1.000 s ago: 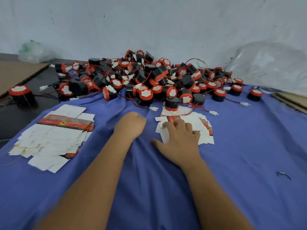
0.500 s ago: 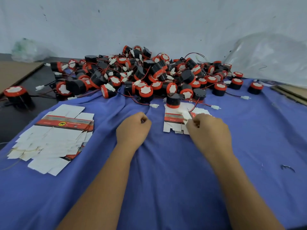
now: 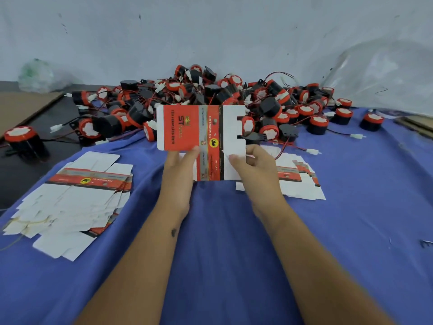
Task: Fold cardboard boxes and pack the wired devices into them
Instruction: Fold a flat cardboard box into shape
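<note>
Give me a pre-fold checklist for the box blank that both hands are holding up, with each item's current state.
1. Flat box blank held by both hands: ok.
2. Left hand grips its lower left edge: ok.
3. Right hand pinches its lower right edge: ok.
4. Blank lifted off the blue cloth: ok.
5. Folded into a box: not ok, it is flat.
6. Pile of wired devices lies just behind: ok.

— What sort of place was it?

— A small packing workshop. A blue cloth (image 3: 234,231) covered the work surface.

— What showed that?

— At the cloth's far edge lay a heap of black-and-red wired devices (image 3: 210,97). On its left side sat a stack of flat printed box blanks (image 3: 77,198), on its right a smaller stack (image 3: 297,181). Behind it stood a scuffed white wall (image 3: 210,31).
</note>
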Motion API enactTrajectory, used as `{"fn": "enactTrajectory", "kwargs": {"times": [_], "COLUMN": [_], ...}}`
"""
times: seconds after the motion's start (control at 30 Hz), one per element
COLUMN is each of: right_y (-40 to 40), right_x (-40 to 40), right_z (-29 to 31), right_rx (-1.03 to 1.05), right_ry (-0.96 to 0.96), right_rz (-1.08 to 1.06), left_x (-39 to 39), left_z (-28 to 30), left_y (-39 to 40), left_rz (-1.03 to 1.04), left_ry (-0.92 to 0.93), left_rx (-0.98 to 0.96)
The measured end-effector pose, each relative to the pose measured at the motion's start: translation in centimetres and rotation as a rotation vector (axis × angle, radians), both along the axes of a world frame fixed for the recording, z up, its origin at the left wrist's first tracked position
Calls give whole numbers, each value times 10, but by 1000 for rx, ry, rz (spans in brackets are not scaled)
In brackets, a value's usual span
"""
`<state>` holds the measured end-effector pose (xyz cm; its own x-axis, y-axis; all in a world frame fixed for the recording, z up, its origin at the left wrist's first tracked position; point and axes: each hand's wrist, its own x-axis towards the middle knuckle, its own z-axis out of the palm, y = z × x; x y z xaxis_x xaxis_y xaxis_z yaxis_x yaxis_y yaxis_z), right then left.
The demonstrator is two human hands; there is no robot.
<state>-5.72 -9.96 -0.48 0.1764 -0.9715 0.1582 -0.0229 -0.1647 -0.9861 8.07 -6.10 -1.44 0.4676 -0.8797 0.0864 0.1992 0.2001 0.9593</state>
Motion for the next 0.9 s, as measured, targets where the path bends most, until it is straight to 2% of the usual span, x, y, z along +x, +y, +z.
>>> {"fn": "enactTrajectory", "kwargs": {"times": [0.13,0.27,0.37,0.47,0.53,0.6,0.67,0.73,0.83,0.9], "right_y": [1,-1,-2,-2,-2,-1,0,2,3,5], "right_x": [-2,-5,-8,-7,-4,1,6,7,2,1], "right_z": [-5,-6,-7,-10,-11,-12,-12,-14,-15,-12], "right_rx": [87,-71,-157,-280,-284,-255,-242,-288,-553,-708], "right_ry": [-31,67,57,159,200,172,183,283,614,669], "right_rz": [46,-33,24,94,79,36,-11,-61,-203,-202], "left_x": [1,2,2,3,4,0,-9,-18,-23,-26], "left_z": [-5,-4,-1,3,8,10,9,8,10,11], "left_y": [-3,0,2,4,6,7,9,10,8,7], "left_rz": [142,168,95,86,27,-88,-193,-175,-68,-22], "left_ry": [-96,-71,-47,103,268,329,264,112,-19,-103], "left_rx": [29,6,10,-52,-113,-153,-139,-55,43,70]}}
